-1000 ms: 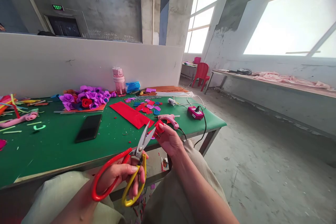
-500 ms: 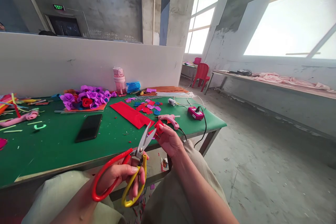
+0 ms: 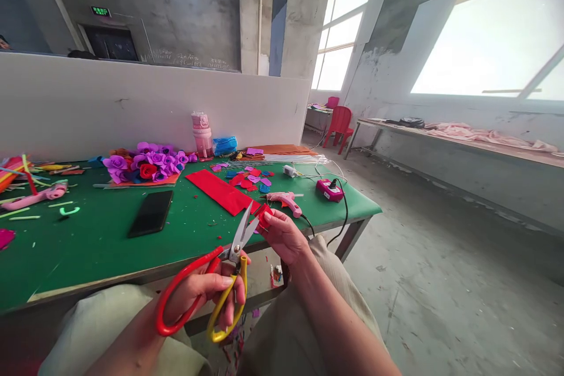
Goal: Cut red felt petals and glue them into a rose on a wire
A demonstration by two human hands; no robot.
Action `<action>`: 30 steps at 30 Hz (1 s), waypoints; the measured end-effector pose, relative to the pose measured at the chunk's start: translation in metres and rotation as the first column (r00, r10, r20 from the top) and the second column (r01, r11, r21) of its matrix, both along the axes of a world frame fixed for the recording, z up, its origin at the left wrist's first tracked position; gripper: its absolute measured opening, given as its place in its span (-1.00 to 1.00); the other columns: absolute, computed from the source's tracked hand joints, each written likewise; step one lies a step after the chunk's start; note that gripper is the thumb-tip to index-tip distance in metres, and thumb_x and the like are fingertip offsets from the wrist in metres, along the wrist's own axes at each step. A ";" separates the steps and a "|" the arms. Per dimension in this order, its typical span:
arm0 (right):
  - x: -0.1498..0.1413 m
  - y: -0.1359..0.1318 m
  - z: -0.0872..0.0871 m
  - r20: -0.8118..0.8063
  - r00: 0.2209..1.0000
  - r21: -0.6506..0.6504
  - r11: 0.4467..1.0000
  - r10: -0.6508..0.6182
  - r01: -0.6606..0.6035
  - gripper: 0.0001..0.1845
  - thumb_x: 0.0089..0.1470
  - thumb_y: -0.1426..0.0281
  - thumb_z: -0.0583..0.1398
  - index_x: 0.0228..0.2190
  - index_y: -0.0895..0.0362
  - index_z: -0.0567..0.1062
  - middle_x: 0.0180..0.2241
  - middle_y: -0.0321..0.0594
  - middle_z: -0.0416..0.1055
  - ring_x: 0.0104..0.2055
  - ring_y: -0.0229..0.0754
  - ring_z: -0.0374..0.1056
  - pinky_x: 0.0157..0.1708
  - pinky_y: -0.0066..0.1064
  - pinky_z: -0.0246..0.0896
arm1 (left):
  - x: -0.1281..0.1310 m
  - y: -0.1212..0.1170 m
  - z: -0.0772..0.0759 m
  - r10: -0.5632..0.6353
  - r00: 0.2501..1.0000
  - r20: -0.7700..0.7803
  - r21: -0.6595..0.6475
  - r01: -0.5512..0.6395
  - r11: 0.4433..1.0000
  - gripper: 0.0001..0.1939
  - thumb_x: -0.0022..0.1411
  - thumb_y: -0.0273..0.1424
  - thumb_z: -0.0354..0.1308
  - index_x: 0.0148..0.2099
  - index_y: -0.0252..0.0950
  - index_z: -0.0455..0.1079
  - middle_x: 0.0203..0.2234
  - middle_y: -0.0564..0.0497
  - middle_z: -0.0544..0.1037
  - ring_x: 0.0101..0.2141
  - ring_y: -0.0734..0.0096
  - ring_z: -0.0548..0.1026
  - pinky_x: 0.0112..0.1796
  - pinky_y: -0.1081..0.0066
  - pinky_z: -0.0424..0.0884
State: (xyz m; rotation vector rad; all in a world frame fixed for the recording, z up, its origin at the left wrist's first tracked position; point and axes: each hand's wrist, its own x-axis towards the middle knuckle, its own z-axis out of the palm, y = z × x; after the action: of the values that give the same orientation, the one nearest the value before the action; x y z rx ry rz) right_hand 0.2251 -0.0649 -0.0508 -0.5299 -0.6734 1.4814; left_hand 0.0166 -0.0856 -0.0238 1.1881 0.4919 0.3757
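Note:
My left hand [image 3: 200, 292] is closed around the handles of a large pair of scissors [image 3: 238, 247], one loop red and the other yellow. Their blades stand apart and point up toward my right hand [image 3: 285, 239]. A small piece of red paper [image 3: 263, 215] is pinched between the fingers and thumb of that hand, right beside the blade tips. Whether a blade touches the piece I cannot tell. Behind it on the green table [image 3: 97, 252] lies a long red paper strip [image 3: 218, 191]. A pink glue gun [image 3: 285, 202] rests just beyond my right hand.
Red, purple and blue cut petals [image 3: 249, 179] are scattered behind the strip. A black phone [image 3: 151, 213], purple paper roses [image 3: 154, 161] and a pink bottle [image 3: 202, 136] stand or lie farther left. At right, a magenta power socket [image 3: 329, 190] has a black cord hanging off the table edge.
The small red piece has turned slightly in my right fingers and shows a flatter face. My left hand keeps the scissors in nearly the same pose.

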 end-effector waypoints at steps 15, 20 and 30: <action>0.000 -0.002 -0.001 0.084 0.996 0.017 1.000 0.024 -0.026 -0.81 -0.22 0.40 0.39 -0.56 0.19 0.48 -0.49 -0.29 0.46 -0.41 -0.31 0.35 -0.24 -0.43 0.22 | 0.001 0.000 -0.015 0.143 0.983 -0.118 0.331 -0.096 0.939 -0.59 0.17 -0.29 0.08 0.07 -0.22 0.18 -0.40 0.01 0.46 -0.59 0.47 0.42 -0.52 0.46 0.34; 0.001 0.002 -0.003 -0.021 1.000 -0.027 1.000 -0.013 0.012 -0.79 -0.23 0.36 0.39 -0.52 0.15 0.49 -0.55 -0.37 0.41 -0.49 -0.35 0.32 -0.30 -0.44 0.25 | 0.001 -0.005 -0.002 0.126 0.979 -0.159 0.448 -0.042 0.893 -0.69 0.19 -0.36 0.07 0.00 -0.20 0.28 -0.37 0.03 0.48 -0.52 0.45 0.42 -0.44 0.47 0.34; 0.009 -0.002 0.003 -0.171 0.985 -0.030 0.999 0.016 -0.021 -0.82 -0.20 0.41 0.38 -0.51 0.11 0.47 -0.56 -0.41 0.36 -0.51 -0.37 0.26 -0.31 -0.47 0.27 | -0.011 -0.001 0.004 -0.025 0.998 -0.057 0.104 0.030 0.994 -0.62 0.21 -0.32 0.02 0.07 -0.25 0.18 -0.36 -0.10 0.51 -0.55 0.35 0.48 -0.48 0.34 0.38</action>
State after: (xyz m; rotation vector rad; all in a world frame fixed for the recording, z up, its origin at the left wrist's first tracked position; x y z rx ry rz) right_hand 0.2342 -0.0669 -0.0477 -0.4159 -0.5218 1.5379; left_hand 0.0059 -0.0869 -0.0196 1.3087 0.5085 0.3489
